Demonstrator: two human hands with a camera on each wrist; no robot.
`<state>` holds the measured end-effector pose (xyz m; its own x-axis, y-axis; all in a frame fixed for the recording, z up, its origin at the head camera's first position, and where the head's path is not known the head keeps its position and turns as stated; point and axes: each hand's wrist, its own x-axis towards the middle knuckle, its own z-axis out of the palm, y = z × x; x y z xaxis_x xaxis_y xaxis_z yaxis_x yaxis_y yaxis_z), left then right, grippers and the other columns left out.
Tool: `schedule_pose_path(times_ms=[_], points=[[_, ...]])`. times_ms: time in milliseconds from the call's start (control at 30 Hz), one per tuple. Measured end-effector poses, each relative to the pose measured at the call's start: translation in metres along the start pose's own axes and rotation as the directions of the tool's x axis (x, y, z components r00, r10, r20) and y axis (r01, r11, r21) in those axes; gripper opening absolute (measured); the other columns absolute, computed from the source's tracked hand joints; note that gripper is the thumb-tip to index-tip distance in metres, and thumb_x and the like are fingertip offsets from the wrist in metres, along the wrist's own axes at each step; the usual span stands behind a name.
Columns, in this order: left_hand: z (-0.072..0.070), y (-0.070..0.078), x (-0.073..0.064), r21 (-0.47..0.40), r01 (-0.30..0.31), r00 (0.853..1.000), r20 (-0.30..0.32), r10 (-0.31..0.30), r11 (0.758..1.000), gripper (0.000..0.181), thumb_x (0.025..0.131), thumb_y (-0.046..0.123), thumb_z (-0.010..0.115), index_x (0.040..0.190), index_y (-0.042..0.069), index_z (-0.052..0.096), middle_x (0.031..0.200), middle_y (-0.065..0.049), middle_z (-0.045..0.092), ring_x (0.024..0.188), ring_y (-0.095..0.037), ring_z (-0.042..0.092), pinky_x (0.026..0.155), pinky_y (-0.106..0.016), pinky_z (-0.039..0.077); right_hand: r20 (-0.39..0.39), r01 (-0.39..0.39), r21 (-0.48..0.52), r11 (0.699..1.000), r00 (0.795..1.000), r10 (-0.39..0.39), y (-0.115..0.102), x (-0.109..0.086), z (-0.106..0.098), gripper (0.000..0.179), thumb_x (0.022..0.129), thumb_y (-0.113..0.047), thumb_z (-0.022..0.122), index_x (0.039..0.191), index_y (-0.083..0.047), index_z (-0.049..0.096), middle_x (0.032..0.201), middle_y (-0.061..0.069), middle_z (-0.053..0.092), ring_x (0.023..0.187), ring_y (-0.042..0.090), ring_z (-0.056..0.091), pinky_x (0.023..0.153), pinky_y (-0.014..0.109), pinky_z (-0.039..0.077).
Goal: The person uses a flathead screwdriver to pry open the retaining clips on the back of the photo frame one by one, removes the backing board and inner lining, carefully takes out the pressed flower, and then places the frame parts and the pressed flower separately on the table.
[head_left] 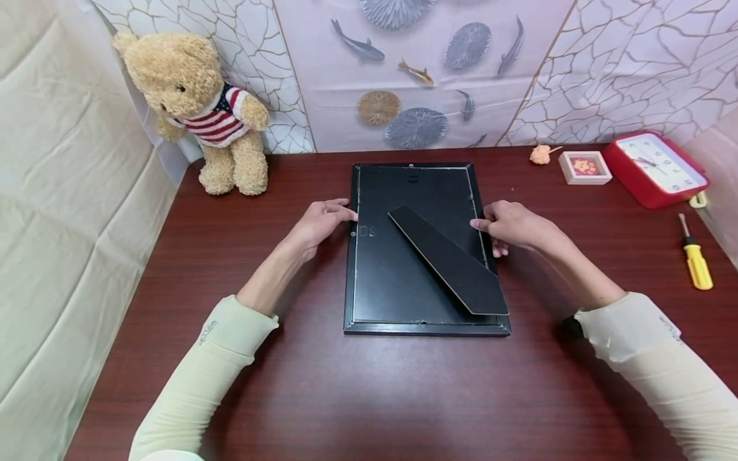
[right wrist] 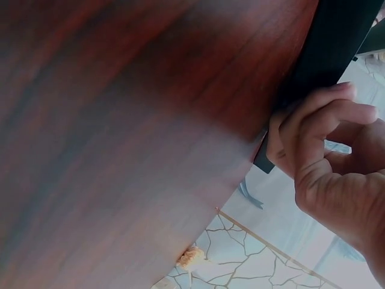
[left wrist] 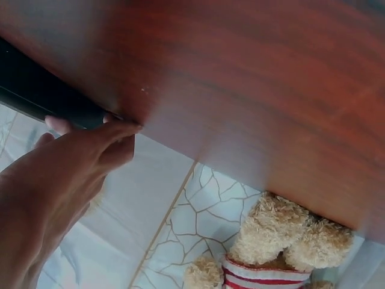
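Observation:
A black picture frame lies face down on the dark red-brown table, its back panel upward. A black easel stand slants across that panel, and its wide end overlaps the frame's lower right rim. My left hand holds the left edge, one digit reaching over the rim and the others beside it. At the opposite edge, my right hand grips the frame with its thumb on top and its fingers curled against the side. The right wrist view shows these bent fingers at the black edge. Undersides of the fingertips are partly hidden.
A teddy bear in a striped sweater stands at the back left. Along the back right are an orange fuzzy ball, a small white box and a red clock. A yellow-handled screwdriver lies at the right.

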<state>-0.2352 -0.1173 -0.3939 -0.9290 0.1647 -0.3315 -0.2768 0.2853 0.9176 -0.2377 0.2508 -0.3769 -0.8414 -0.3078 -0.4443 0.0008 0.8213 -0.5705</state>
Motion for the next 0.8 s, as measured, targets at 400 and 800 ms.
schedule_pose_path(times_ms=[400, 800], points=[[0.0039, 0.0000, 0.0006, 0.128, -0.044, 0.998, -0.033, 0.048, 0.991, 0.028, 0.105, 0.009, 0.054, 0.108, -0.007, 0.077, 0.167, -0.015, 0.052, 0.160, -0.031, 0.040, 0.134, -0.044, 0.028, -0.002, 0.016, 0.017, 1.000, 1.000, -0.016, 0.0032, -0.0009, 0.0011, 0.040, 0.116, -0.026, 0.057, 0.086, -0.001, 0.051, 0.056, 0.004, 0.064, 0.050, 0.015, 0.063, 0.061, 0.027, 0.053], [0.0092, 0.0008, -0.0024, 0.200, -0.073, 0.997, 0.011, 0.072, 0.977, 0.032, 0.110, 0.016, 0.064, 0.120, -0.011, 0.077, 0.176, -0.017, 0.039, 0.168, -0.034, 0.023, 0.136, -0.046, 0.021, 0.003, 0.018, 0.035, 0.999, 1.000, -0.019, 0.0029, -0.0006, 0.0020, 0.040, 0.116, -0.025, 0.057, 0.085, -0.001, 0.050, 0.056, 0.003, 0.062, 0.050, 0.014, 0.063, 0.059, 0.027, 0.053]])
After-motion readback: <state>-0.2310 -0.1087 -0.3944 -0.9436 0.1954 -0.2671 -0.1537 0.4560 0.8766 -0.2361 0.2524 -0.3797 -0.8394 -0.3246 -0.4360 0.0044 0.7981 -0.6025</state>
